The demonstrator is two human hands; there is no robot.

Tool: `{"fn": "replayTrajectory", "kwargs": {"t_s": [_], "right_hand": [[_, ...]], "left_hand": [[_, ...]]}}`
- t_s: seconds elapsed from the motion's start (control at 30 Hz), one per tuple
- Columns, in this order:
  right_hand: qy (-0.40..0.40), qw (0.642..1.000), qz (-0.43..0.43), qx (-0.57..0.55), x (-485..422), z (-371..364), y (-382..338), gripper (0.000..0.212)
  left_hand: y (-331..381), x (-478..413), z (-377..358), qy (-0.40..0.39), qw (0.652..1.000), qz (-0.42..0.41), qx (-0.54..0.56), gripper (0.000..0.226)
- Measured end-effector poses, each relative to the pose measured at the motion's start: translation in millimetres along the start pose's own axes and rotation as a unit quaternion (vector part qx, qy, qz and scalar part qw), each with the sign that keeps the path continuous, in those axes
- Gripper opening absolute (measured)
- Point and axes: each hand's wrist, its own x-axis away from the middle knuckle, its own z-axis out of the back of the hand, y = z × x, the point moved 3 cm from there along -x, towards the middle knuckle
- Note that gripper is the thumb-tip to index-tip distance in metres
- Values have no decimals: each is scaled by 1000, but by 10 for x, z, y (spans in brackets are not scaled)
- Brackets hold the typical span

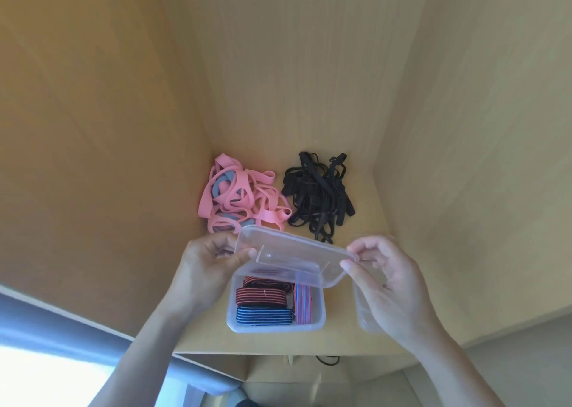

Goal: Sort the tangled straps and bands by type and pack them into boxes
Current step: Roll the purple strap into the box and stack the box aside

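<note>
A clear plastic box (318,313) stands near the shelf's front edge. Inside lie folded striped elastic bands (264,306), red-black and blue-black. A clear lid (297,253) hovers tilted above the box's far side. My left hand (210,261) pinches the lid's left end and my right hand (380,270) pinches its right end. Behind the box, a tangle of pink and grey bands (238,200) lies at the left. A heap of black straps (318,196) lies at the right.
The wooden shelf (368,227) is a niche with walls at left, back and right. Another clear box (365,317) sits partly hidden behind my right hand. A black cord (328,360) shows below the shelf's front edge.
</note>
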Motion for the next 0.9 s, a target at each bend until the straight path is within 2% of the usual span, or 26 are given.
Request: {"fn": "replayTrajectory", "kwargs": {"t_s": [0.17, 0.3, 0.33, 0.4, 0.47, 0.57, 0.67, 0.8, 0.9], "right_hand": [[34, 987, -127, -93, -143, -287, 312, 15], [34, 976, -190, -99, -207, -528, 556, 13], [34, 977, -194, -87, -214, -585, 602, 13], [41, 979, -193, -54, -224, -676, 680, 14], [44, 982, -183, -21, -227, -750, 741, 17], [45, 985, -163, 23, -227, -826, 823, 22], [42, 987, -136, 80, -202, -880, 873, 23], [65, 987, -102, 103, -143, -912, 881, 17], [76, 985, -118, 103, -97, -912, 892, 15]], "left_hand": [[-319, 148, -43, 16, 994, 92, 63, 24], [-540, 239, -70, 27, 988, 139, 67, 7], [-583, 247, -61, 31, 989, 140, 48, 9], [-636, 274, -54, 33, 991, 129, -2, 35], [-659, 297, -47, 32, 993, 104, -48, 52], [-652, 311, -57, 26, 987, 75, -137, 52], [-642, 327, -106, 18, 974, 86, -208, 53], [-594, 370, -226, 21, 966, 96, -237, 50], [-593, 366, -343, 30, 960, 112, -256, 46]]}}
